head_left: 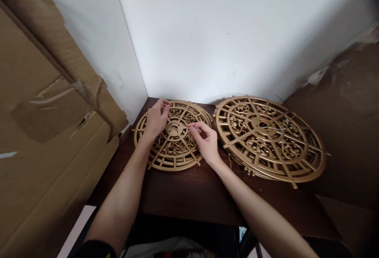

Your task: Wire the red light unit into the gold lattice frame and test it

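Note:
A round gold openwork disc [174, 167] with scroll patterns lies flat on other discs on the dark wooden table. Over its upper left part is my left hand [158, 117], fingers curled together near something small and red; what they hold is too small to name. My right hand [205, 137] is at the disc's right side, thumb and forefinger pinched on a thin wire [194, 125] near the hub. Thin yellow wires show among the scrolls.
To the right, a stack of larger gold discs [242, 147] with loose coloured wires rests on the dark table [180, 194]. Cardboard [53, 104] stands at the left, more cardboard [346, 131] at the right, and a white wall [225, 40] behind.

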Available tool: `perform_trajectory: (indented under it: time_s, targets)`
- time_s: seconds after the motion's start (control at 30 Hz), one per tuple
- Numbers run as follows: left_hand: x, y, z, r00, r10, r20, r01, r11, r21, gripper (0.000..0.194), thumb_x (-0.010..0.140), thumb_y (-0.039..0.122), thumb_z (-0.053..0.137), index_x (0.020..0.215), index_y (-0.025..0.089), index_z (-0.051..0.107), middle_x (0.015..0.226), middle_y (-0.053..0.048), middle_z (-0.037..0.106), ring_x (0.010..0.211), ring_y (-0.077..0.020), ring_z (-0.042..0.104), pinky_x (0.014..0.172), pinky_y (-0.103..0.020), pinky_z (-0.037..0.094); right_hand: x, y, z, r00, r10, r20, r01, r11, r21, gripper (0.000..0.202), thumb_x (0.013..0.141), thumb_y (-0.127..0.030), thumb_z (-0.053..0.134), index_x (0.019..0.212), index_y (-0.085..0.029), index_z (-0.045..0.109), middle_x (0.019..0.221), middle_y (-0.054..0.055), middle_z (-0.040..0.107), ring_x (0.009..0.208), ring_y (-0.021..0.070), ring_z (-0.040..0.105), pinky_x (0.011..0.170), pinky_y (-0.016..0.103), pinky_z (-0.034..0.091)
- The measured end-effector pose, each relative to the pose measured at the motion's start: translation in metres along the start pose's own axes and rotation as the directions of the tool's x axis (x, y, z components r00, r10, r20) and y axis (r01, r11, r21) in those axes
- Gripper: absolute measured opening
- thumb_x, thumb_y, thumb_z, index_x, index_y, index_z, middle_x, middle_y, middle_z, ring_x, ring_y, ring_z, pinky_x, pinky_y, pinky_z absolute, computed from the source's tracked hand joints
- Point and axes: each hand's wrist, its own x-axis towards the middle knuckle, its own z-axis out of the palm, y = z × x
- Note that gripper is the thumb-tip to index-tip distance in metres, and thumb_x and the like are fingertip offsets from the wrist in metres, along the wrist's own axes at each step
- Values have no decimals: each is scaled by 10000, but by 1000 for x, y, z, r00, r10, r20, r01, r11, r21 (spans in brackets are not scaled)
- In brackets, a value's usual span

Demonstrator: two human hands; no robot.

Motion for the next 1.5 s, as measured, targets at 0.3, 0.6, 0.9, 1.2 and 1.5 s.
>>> perform_trajectory:
  time_s: [0.3,0.6,0.9,1.2,1.5]
  targets:
    - [-3,1,-23,936,-44,350,-128,882,453,258,664,390,733,789,189,629,550,26,554,515,-138,489,511,-238,323,-3,-3,-2,987,-56,152,73,991,-109,463,952,-453,438,674,-179,688,561,-2,539,554,122,519,594,262,419]
    - [-1,-6,-32,896,-35,443,-201,856,476,397,610,271,720,993,220,627,708,23,638,630,-157,570,593,-256,387,-3,-2,-2,978,-69,199,110,972,-206,450,946,-455,450,694,-181,703,575,2,564,563,130,539,587,258,407]
    - [0,-2,-33,929,-5,370,-207,821,532,246,677,219,641,923,204,642,666,20,617,617,-157,542,596,-260,372,-3,-4,-2,975,-55,216,104,969,-223,458,950,-446,445,683,-174,698,534,-10,546,522,117,516,565,248,391]
    - [3,-11,-32,948,35,316,-228,768,599,236,695,174,604,905,240,687,870,-29,689,764,-192,602,667,-289,417,-3,-4,-2,971,-56,233,112,965,-236,457,953,-440,445,676,-177,696,532,-10,555,515,115,517,560,246,389]
    - [0,-9,-27,965,49,259,-217,708,672,175,753,225,584,880,265,698,878,-39,697,764,-210,601,630,-306,374,-3,-6,-1,970,-57,238,114,966,-232,446,955,-405,456,655,-172,691,526,-11,552,514,111,517,565,245,385]
